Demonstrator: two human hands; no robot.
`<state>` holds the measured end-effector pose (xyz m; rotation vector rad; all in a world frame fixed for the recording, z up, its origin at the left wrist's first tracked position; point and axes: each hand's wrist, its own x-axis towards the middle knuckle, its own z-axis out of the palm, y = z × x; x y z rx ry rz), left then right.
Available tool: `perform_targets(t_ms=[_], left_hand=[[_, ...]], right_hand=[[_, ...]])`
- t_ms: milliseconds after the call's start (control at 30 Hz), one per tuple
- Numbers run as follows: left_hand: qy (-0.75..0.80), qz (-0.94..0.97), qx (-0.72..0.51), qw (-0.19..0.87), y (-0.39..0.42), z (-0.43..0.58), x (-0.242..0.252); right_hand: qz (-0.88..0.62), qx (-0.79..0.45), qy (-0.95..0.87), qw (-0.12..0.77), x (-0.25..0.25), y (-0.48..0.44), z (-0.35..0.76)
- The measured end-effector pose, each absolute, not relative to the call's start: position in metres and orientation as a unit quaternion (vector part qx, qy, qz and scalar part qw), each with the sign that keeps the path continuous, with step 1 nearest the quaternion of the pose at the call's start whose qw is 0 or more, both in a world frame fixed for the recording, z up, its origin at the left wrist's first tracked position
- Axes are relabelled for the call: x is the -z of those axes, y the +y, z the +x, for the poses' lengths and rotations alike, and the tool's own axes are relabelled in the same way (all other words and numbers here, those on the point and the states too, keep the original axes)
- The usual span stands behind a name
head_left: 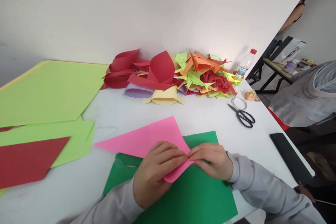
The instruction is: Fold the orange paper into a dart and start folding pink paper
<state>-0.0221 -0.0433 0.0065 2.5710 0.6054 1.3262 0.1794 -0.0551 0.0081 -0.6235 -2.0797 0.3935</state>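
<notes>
Both of my hands are on one sheet of pink paper (154,134), whose long pointed end reaches out to the left. The near edge of the sheet curls up between them. My left hand (159,168) has its fingers wrapped over this folded part, and the thumb is hidden. From the right, my right hand (211,161) pinches the paper's right corner with its fingertips, close against the left fingertips. Underneath lies a sheet of green paper (204,196), flat on the white table (126,106).
Folded paper shapes (162,71) and a pile of spiky paper pieces (207,73) line the wall. Light green sheets (52,94) and a red sheet (28,161) lie left. Scissors (243,115), a tape roll (239,103), a bottle (245,64) and a black phone-like slab (291,157) are right.
</notes>
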Motion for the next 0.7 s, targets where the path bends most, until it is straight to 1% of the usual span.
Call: perform_targets(t_ms=[300,433,567,700], left_hand=[[0.189,0.862,-0.467,0.055,-0.047,-0.019,0.0],[0.203,0.866,-0.454,0.044,-0.046,-0.023,-0.003],[0.222,0.873,-0.433,0.017,-0.044,-0.028,-0.002],[0.219,0.872,-0.437,-0.022,-0.036,-0.033,0.001]], right_hand=[[-0.248,-0.061,-0.905,0.339,0.0,-0.058,0.183],[-0.238,-0.023,-0.901,0.363,-0.004,-0.056,0.184],[-0.24,-0.032,-0.901,0.36,-0.005,-0.052,0.187],[-0.256,-0.054,-0.896,0.358,-0.004,-0.048,0.192]])
